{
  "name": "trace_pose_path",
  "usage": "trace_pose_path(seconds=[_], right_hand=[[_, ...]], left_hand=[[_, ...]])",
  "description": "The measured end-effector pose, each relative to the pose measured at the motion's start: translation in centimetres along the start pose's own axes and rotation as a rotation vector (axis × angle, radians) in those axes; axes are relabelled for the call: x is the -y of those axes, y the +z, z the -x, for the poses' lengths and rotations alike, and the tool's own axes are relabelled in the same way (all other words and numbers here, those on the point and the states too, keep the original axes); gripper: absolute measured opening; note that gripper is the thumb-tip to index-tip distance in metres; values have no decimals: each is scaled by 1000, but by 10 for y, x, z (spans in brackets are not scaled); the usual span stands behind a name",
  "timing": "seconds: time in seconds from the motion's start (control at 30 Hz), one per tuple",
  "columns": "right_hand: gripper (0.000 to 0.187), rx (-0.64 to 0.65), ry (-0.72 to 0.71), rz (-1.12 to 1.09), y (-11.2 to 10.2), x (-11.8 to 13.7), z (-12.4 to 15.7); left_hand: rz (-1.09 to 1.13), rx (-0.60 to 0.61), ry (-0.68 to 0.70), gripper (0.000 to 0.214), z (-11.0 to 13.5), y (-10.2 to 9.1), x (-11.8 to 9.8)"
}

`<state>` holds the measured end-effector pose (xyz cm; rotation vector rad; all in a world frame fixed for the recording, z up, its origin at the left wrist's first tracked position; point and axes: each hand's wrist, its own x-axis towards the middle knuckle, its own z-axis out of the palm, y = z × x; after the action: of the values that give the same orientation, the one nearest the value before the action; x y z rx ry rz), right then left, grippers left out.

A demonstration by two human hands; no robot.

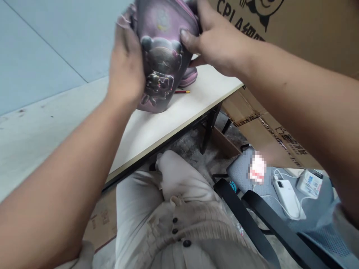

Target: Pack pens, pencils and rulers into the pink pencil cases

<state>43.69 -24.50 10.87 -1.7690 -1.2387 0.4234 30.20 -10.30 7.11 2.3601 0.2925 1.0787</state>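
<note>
Up off the white table, I hold a pink and dark grey pencil case with a raised cartoon bear on its front. Its side rests in my left hand, whose fingertips are partly hidden and blurred. On the opposite side my right hand grips the case, thumb on the front face and fingers behind. Beyond the case, a second pink and grey case lies on the table, mostly covered from view. A dark red pencil with a yellowish end lies near it.
A pale blue wall borders the table's far side. Large cardboard boxes stand at the right. Beside my legs is a grey chair with black armrests, bearing a white phone, a cable and a white pack.
</note>
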Motion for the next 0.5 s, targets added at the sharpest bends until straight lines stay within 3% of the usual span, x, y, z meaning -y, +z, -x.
trace_pose_path(seconds=[0.07, 0.13, 0.27, 0.4, 0.5], right_hand=[[31, -64, -108, -60, 4, -1, 3], [35, -96, -211, -89, 10, 3, 3], [41, -111, -322, -25, 34, 31, -1], [39, -73, -283, -87, 78, 65, -12], [31, 24, -249, -224, 127, 84, -29]], left_hand=[[-2, 121, 47, 71, 19, -7, 13], [1, 206, -12, 77, 37, -16, 29], [-63, 164, -98, 72, 63, -47, 45], [-94, 109, -194, 64, 92, -99, 47], [-92, 48, -279, 57, 124, -149, 53]])
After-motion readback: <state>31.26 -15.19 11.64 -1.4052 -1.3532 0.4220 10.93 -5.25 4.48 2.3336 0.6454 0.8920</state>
